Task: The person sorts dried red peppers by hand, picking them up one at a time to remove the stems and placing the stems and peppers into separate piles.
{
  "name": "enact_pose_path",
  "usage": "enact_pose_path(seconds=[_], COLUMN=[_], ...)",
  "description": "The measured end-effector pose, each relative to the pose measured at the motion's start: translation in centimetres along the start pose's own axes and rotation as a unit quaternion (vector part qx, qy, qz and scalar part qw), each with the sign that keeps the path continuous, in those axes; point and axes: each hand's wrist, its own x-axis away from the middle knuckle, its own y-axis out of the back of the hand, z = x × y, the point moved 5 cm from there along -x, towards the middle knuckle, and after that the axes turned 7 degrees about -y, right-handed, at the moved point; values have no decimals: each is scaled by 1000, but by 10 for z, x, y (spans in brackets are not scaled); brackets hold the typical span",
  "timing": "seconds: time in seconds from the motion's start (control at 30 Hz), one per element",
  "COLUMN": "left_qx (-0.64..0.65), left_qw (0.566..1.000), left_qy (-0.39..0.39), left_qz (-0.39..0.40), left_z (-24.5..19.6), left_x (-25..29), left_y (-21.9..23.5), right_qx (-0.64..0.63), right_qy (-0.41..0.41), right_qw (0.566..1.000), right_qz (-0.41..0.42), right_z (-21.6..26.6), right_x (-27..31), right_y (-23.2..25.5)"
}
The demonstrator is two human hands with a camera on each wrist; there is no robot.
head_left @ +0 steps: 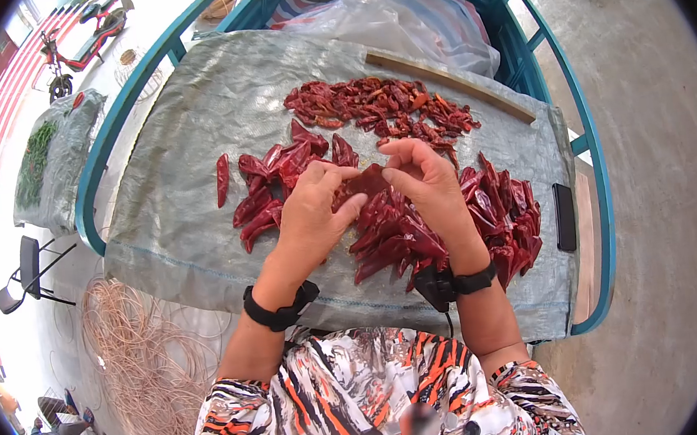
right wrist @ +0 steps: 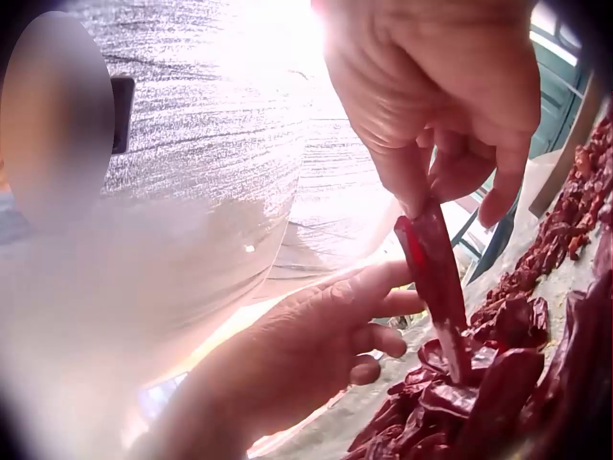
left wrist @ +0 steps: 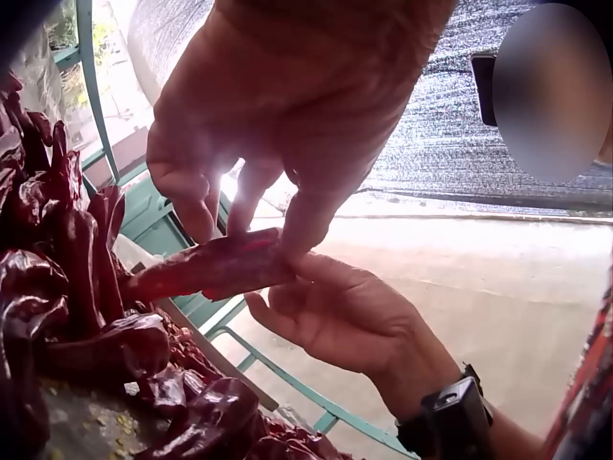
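Between both hands is a dark red dried chili pepper [head_left: 369, 184], held up over the pile, with a bright red streak near one end. My left hand [head_left: 312, 208] holds it, fingertips and thumb on its side. At its upper end, in the right wrist view, the thumb and index finger of my right hand [right wrist: 441, 105] pinch the pepper [right wrist: 439, 273]. In the left wrist view the right hand [left wrist: 350, 316] meets the pepper [left wrist: 220, 266] at the end nearer the person. Large whole chilies [head_left: 397, 238] lie below the hands, and more chilies [head_left: 503, 211] lie to the right.
A grey-green woven sheet [head_left: 182, 149] covers the cart bed, bounded by teal rails [head_left: 592, 219]. Smaller shrivelled chilies [head_left: 371, 98] lie farther back, before a wooden strip [head_left: 453, 87]. One chili [head_left: 222, 180] lies apart at left; a phone [head_left: 564, 218] lies at the right edge.
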Motion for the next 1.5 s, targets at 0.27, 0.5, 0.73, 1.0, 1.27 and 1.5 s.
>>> enact_pose_path(seconds=[0.27, 0.5, 0.73, 1.0, 1.27, 1.5], left_qx=[10, -108, 9, 1, -3, -83], left_qw=[993, 981, 989, 993, 996, 990], left_qy=[113, 119, 144, 108, 73, 113], left_qz=[-32, -111, 11, 37, 49, 19], left_z=[11, 20, 9, 12, -1, 7], left_x=[11, 16, 28, 30, 32, 31], left_y=[19, 38, 3, -19, -22, -9], right_qx=[98, 508, 502, 497, 394, 312], right_qy=[2, 118, 96, 108, 76, 90], right_qw=[995, 852, 858, 861, 916, 944], right_qz=[-20, -49, -46, -17, -9, -48], right_z=[-6, -37, -47, -54, -21, -23], right_x=[1, 14, 12, 14, 23, 16], right_y=[-11, -28, -23, -33, 0, -2])
